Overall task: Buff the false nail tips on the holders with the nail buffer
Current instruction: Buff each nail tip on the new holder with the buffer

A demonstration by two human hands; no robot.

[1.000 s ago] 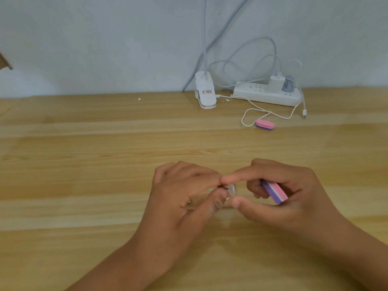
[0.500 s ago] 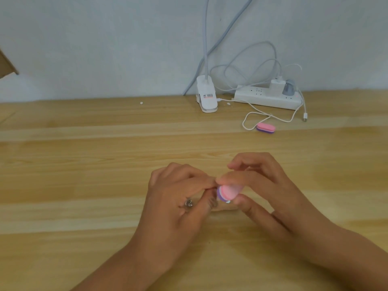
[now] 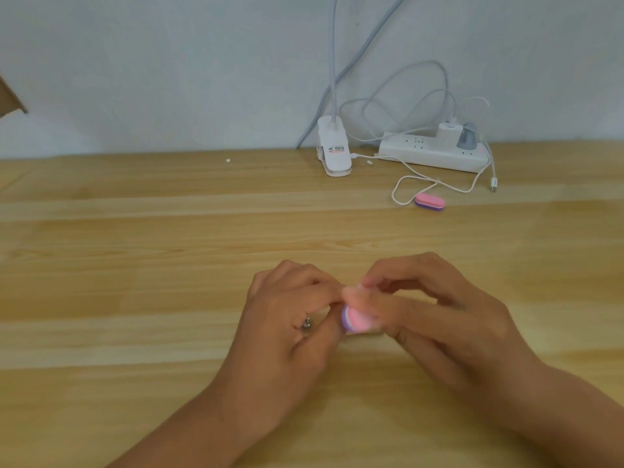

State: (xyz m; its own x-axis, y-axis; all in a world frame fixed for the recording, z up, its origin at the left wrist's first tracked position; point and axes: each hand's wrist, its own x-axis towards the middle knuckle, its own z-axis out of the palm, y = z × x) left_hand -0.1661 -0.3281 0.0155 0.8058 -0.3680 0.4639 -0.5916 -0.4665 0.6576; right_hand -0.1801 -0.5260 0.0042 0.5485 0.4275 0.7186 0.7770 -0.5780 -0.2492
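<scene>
Right hand [image 3: 439, 312] grip pinching pink nail buffer [image 3: 358, 320], left hand [image 3: 287, 319] grip pinching holder [image 3: 306, 324], mostly hidden

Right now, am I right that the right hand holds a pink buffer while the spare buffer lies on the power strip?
Not quite: the head view shows the spare buffer on the table, in front of the power strip; the rest holds.
</scene>
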